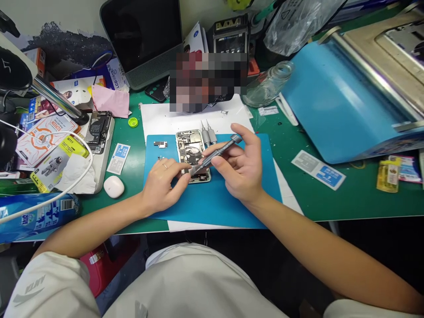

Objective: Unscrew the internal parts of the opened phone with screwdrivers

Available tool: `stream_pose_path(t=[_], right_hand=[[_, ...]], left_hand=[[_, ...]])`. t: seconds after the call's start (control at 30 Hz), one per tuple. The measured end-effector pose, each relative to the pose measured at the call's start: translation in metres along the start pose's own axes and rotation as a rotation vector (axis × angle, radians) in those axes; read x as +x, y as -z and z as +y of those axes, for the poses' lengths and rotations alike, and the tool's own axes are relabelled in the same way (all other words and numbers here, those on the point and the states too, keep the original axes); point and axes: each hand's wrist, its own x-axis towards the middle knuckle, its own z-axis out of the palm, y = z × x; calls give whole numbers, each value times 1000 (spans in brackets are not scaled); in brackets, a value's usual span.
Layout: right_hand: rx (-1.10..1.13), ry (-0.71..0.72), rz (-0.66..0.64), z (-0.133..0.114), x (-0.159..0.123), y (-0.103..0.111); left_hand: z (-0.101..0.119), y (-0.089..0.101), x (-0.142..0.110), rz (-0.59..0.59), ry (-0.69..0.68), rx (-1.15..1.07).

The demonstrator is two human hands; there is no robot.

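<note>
Phone shell [178,143] (parts [193,152] inside), screwdriver [221,149] in right hand [241,167], jar [267,86]

Middle of the frame: one left hand [163,184], one right hand [244,170], three screwdrivers [221,151], one open phone [189,140]. Left: one more open phone [98,128], one green cap [133,122], one white case [114,187]. Upper right: one jar [269,85]. Far right: one lighter [387,176].

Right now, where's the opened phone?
Head view, near centre: the opened phone lies mostly on the blue mat, between the left hand and right hand, two grey tools just right of its upper part.
</note>
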Motion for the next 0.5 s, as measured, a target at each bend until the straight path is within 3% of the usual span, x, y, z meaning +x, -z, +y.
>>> stream_pose_path(t=[0.3, 0.5], right_hand=[[-89, -16, 98, 6, 3, 8], [-148, 33, 122, 7, 2, 7]], left_hand=[[4, 5, -9, 92, -241, 184], [4, 1, -11, 9, -361, 314]])
